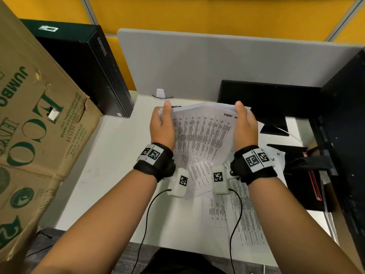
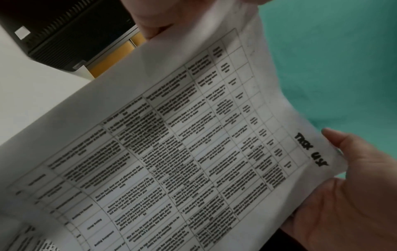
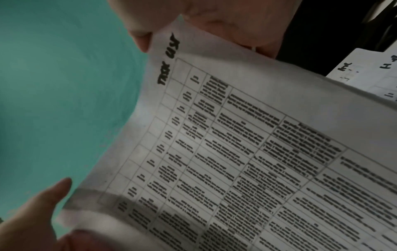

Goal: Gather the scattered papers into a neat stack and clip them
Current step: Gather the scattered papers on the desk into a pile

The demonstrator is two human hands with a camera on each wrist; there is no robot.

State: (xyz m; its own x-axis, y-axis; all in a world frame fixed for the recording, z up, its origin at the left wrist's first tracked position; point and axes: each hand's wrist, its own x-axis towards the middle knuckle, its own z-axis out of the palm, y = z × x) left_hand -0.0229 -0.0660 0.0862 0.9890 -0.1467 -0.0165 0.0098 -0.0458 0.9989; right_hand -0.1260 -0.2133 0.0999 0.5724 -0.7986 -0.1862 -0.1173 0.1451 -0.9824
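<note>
I hold a bundle of printed table sheets (image 1: 203, 131) above the white desk (image 1: 118, 165), tilted up at its far end. My left hand (image 1: 164, 115) grips its left edge and my right hand (image 1: 244, 115) grips its right edge, thumbs on the printed face and fingers behind. The top sheet (image 2: 193, 152) bows between the hands and bears the handwritten words "TASK LIST" at the right hand's (image 2: 348, 183) corner. In the right wrist view the same sheet (image 3: 247, 161) runs from my right hand (image 3: 193, 25) to my left hand (image 3: 43, 212). More printed sheets (image 1: 243, 214) lie fanned out on the desk below. No clip is clearly visible.
A big cardboard box (image 1: 39, 125) stands at the left with a black computer case (image 1: 94, 70) behind it. A grey partition (image 1: 217, 66) closes the back. A dark monitor base (image 1: 266, 99) and black devices (image 1: 308, 175) crowd the right side.
</note>
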